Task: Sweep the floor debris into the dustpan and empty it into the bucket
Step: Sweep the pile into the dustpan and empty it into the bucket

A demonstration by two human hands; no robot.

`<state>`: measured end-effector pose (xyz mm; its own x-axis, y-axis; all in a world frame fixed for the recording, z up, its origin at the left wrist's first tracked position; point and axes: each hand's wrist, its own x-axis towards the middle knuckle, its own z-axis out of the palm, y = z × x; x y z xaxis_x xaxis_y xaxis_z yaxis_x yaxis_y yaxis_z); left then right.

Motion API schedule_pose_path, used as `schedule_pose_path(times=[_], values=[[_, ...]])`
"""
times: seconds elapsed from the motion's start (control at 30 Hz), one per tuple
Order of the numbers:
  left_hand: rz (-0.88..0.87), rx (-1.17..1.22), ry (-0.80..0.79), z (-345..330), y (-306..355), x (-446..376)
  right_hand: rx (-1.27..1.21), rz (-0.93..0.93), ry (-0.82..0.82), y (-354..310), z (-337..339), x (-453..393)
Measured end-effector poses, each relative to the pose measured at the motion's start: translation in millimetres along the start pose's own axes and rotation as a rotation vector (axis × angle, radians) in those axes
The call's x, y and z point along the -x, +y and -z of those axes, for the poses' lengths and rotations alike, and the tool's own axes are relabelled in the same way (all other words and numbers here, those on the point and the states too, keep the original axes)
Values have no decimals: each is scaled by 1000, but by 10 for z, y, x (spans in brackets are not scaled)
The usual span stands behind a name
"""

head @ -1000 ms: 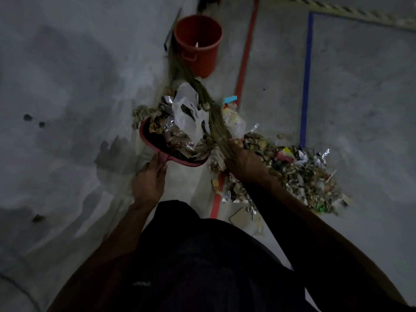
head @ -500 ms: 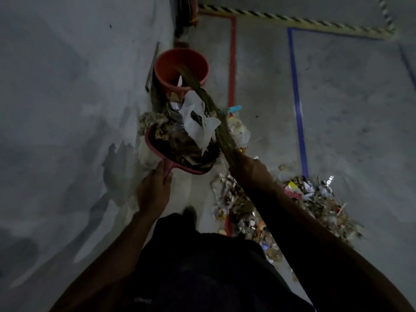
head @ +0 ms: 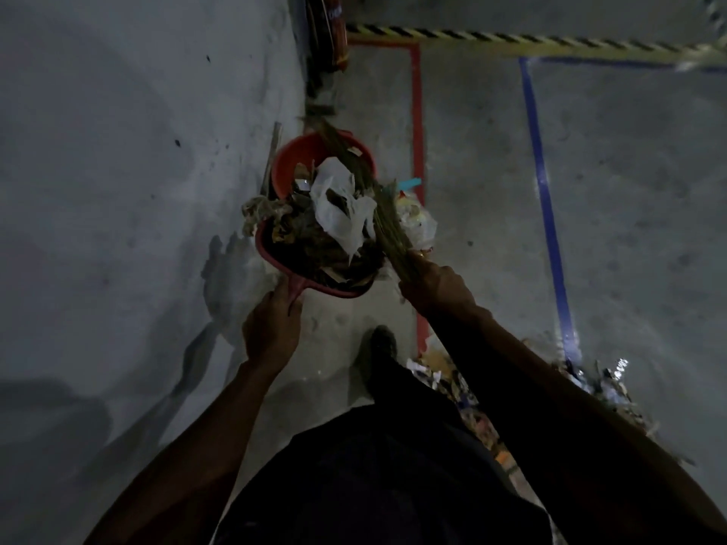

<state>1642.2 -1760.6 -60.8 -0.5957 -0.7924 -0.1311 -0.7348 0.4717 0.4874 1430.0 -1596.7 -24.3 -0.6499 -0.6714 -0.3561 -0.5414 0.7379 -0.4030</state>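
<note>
Big grey concrete floor point(head: 590, 230) fills the frame, marked with a red tape line point(head: 416, 112) and a blue tape line point(head: 545, 198) running up toward the top, and a loose heap of mixed floor debris point(head: 613, 391) is left at the lower right. Just above centre sits the round red plastic bucket point(head: 293, 159), and the red plastic dustpan point(head: 271, 249) hangs right in front of it, piled high with scraps and a crumpled white plastic bag point(head: 338, 206) on top. The left hand point(head: 271, 328) is wrapped closed around the dustpan's handle; the right hand point(head: 436, 285) is fisted around a bundled straw broom point(head: 385, 222), whose bristles lie across the load. Looks to me like the dump step is on. My tip: get the pan's lip fully over the bucket rim before tilting, tip slowly, and keep the broom pressing on that bag, since it's light and would probably slide off sideways first.
</note>
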Motion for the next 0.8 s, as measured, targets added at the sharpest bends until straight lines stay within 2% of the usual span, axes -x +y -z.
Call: schedule_pose_path(times=[0.17,0.4,0.7,0.8], values=[[71,-19,3,-66,178,-843,81,87,-51,-50,236,-947],[133,-45,-43,-33,416,-1753,-13,38,-171,-164,560,-1972],[151,-104,-190,-217,316,-3069,-11,10,-306,-292,362,-3330],[174,-128,-244,-306,253,-3536,-34,-50,-347,-371,253,-3794]])
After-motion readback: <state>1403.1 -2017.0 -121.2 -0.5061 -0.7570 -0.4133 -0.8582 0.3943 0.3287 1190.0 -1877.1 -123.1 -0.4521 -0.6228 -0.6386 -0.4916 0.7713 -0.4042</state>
